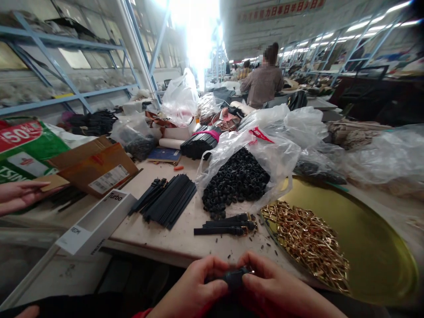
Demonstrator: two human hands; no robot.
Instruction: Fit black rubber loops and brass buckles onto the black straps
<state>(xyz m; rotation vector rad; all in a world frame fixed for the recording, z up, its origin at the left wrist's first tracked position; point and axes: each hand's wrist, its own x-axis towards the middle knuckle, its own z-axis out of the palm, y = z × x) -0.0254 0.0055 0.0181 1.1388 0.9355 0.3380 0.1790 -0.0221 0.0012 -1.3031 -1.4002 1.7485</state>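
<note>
Both my hands are closed on one black strap (232, 277) in front of the table's near edge. My left hand (203, 282) pinches it between thumb and fingers. My right hand (265, 282) grips its other end, where a small shiny metal piece like a buckle shows by the fingertips. The rest of the strap is hidden by the hands. Just beyond lie several straps with gold buckles (225, 230). Behind them a clear plastic bag spills small black loops (235, 181). Right of my hands is a gold tray (374, 238) with a heap of gold buckles (308, 243).
Bundled black strips (170, 201) lie on the left of the table (149, 243). A white box (96, 221) and a cardboard box (99, 168) stand farther left, near another person's hand (20, 194). Plastic bags (180, 99) crowd the back. A person (263, 84) stands beyond.
</note>
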